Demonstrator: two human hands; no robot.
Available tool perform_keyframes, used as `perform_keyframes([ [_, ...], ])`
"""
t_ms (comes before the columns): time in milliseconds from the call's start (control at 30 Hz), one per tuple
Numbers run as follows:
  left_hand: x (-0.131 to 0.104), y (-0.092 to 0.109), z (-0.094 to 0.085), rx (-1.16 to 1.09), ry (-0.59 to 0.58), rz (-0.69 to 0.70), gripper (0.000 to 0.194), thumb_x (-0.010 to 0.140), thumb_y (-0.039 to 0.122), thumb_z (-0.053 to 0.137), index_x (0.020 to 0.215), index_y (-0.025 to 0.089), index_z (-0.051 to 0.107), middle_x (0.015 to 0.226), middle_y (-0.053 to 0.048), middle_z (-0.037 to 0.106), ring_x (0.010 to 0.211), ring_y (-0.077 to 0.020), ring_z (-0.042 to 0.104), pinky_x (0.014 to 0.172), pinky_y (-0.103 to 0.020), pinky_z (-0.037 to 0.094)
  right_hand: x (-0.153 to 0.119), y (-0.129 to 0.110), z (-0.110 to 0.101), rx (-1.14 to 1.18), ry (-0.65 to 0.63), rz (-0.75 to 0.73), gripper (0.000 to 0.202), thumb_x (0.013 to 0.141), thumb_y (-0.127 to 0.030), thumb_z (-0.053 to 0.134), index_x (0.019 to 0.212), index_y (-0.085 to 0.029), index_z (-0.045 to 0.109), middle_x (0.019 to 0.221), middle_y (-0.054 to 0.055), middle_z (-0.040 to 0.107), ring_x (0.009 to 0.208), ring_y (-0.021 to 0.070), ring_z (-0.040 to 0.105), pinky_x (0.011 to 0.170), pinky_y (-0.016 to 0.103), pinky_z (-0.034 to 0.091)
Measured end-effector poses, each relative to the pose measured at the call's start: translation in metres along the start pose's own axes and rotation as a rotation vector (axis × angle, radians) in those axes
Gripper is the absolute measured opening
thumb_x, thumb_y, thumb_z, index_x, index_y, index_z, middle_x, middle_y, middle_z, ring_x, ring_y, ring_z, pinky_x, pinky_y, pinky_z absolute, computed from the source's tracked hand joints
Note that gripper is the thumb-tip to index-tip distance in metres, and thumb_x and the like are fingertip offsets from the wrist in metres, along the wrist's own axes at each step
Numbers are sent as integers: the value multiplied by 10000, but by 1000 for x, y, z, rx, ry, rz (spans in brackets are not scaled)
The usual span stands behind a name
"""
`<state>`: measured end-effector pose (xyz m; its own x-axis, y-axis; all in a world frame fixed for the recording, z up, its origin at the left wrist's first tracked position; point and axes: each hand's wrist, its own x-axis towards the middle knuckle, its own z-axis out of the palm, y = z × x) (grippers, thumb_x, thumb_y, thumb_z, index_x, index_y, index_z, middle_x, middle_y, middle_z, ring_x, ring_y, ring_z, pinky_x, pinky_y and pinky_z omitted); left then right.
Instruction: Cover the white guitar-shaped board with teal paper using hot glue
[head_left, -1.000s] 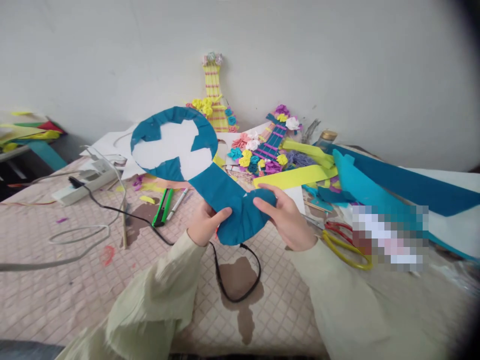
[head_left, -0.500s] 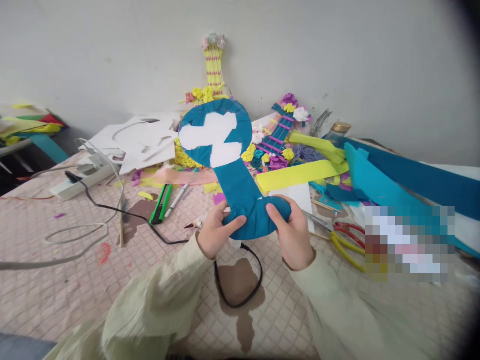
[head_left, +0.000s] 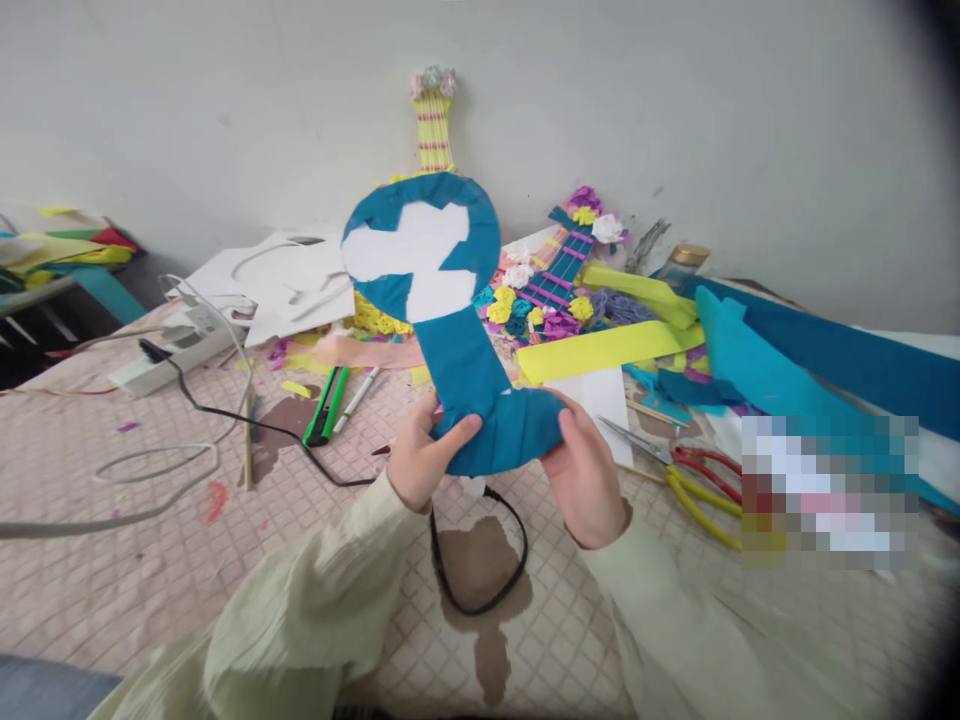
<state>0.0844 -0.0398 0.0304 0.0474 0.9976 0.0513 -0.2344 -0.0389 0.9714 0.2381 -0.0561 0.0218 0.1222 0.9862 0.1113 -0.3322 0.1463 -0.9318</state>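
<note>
A cutout (head_left: 463,365) covered in blue crepe paper is raised above the table, tilted, with a round top, a straight neck and a wider curved base. White shows in the middle of its round part. My left hand (head_left: 421,448) grips the base's left end, thumb on the front face and fingers behind. At the right end, my right hand (head_left: 589,473) is closed on the base's edge, with its fingertips partly hidden behind. Just beyond my right hand lie scissors (head_left: 637,440) with red and yellow handles. A green utility knife (head_left: 327,408) and a white pen (head_left: 355,402) lie left of the cutout.
Against the wall stand a yellow woven piece (head_left: 433,130) and a blue one (head_left: 562,275) with paper flowers. Yellow strips (head_left: 611,350) and blue crepe paper (head_left: 795,350) lie on the right. A power strip (head_left: 172,352), cords and white sheets (head_left: 289,290) occupy the left.
The cutout has shifted slightly left and its round top has risen a little. My right thumb has moved from the front face towards the right edge of the base.
</note>
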Motion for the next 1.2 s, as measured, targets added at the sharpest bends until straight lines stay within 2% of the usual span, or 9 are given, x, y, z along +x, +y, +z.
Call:
perform_keyframes([
  [100, 8, 4, -10, -30, 91, 77, 473, 638, 304, 720, 1071, 188, 570, 1023, -53, 673, 917, -236, 633, 760, -342, 541, 3, -10, -1, 200, -74, 147, 390, 811, -509, 403, 1069, -251, 543, 992, 47, 666, 878, 215, 627, 741, 377, 494],
  [233, 18, 9, -22, -34, 156, 203, 410, 670, 312, 693, 1047, 192, 582, 1052, -52, 657, 976, -229, 613, 818, -342, 526, 8, -17, -5, 268, -126, 268, 433, 815, -542, 363, 1011, -227, 585, 1007, 73, 680, 931, 226, 629, 807, 381, 470],
  [367, 19, 12, -21, -38, 164, 205, 461, 691, 366, 663, 1103, 199, 539, 1048, -67, 650, 918, -231, 640, 696, -301, 568, 10, -16, -6, 285, -114, 293, 404, 822, -515, 382, 931, -210, 624, 987, 77, 691, 921, 217, 635, 810, 362, 472],
  [467, 18, 12, -19, -42, 146, 166, 485, 705, 384, 647, 1133, 201, 511, 1011, -70, 659, 723, -198, 675, 550, -270, 570, 11, -14, -6, 288, -122, 294, 369, 818, -487, 422, 904, -201, 640, 955, 73, 700, 882, 204, 646, 784, 344, 485],
  [533, 18, 10, -18, -41, 137, 183, 472, 715, 362, 646, 1138, 202, 511, 1033, -69, 654, 674, -173, 671, 539, -261, 567, 10, -13, -6, 286, -140, 286, 342, 805, -471, 466, 908, -198, 643, 958, 72, 700, 883, 200, 647, 796, 343, 485],
  [733, 23, 2, -23, -37, 116, 245, 444, 711, 313, 666, 1115, 182, 537, 1105, -77, 637, 940, -213, 631, 762, -309, 547, 7, -9, -9, 166, -152, 182, 311, 630, -215, 736, 930, -219, 652, 964, 45, 706, 935, 200, 638, 893, 371, 460],
  [867, 23, 1, -23, -24, 103, 235, 415, 703, 317, 674, 1075, 174, 560, 1083, -69, 650, 975, -219, 616, 825, -334, 520, 3, -5, -15, 127, -162, 153, 326, 679, -245, 713, 996, -217, 646, 1023, 70, 688, 979, 222, 625, 948, 447, 428],
  [1067, 20, 2, -19, -5, -30, 107, 536, 685, 356, 683, 1158, 182, 501, 1105, -78, 641, 963, -221, 622, 818, -344, 517, -26, -22, -41, 72, -212, 38, 420, 774, -249, 631, 1182, -278, 539, 1298, 77, 511, 1176, 237, 485, 1023, 466, 354],
  [1200, 21, 5, -14, 87, -141, 100, 551, 670, 417, 676, 1131, 155, 526, 1058, -87, 659, 967, -238, 617, 796, -344, 521, -54, -41, -69, -38, -53, 31, 390, 757, -216, 650, 1136, -266, 576, 1244, 83, 560, 1126, 249, 531, 962, 466, 429],
])
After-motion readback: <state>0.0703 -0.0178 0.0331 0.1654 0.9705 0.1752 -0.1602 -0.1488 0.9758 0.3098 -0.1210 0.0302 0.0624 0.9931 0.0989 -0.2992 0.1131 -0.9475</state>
